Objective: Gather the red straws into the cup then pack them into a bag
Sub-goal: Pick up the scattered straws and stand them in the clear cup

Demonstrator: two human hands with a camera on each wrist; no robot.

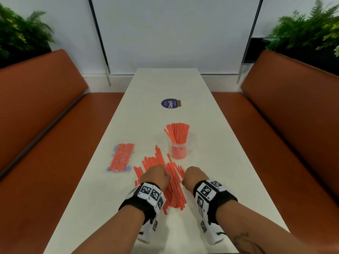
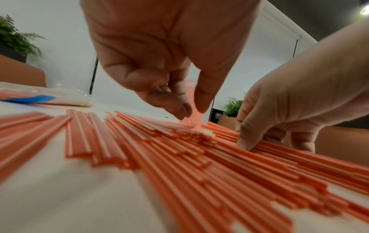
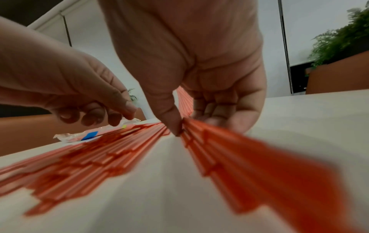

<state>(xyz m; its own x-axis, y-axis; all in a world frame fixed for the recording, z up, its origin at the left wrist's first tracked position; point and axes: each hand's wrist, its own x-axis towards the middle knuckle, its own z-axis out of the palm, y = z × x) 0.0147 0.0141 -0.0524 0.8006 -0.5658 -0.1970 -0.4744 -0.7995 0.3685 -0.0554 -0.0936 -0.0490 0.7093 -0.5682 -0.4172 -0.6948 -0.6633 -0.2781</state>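
Cup [image 1: 178, 150] at 1 o'clock holding many straws; one bag [image 1: 120, 158] packed. Loose straws [image 1: 172, 187] remaining. Right hand [image 1: 191, 176] pinching bunch; left hand [image 1: 156, 176] hovering, holding nothing.

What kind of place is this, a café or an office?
Probably a café or canteen booth, though I can't be sure: a long white table runs between two orange padded benches, with potted ferns behind the seat backs.
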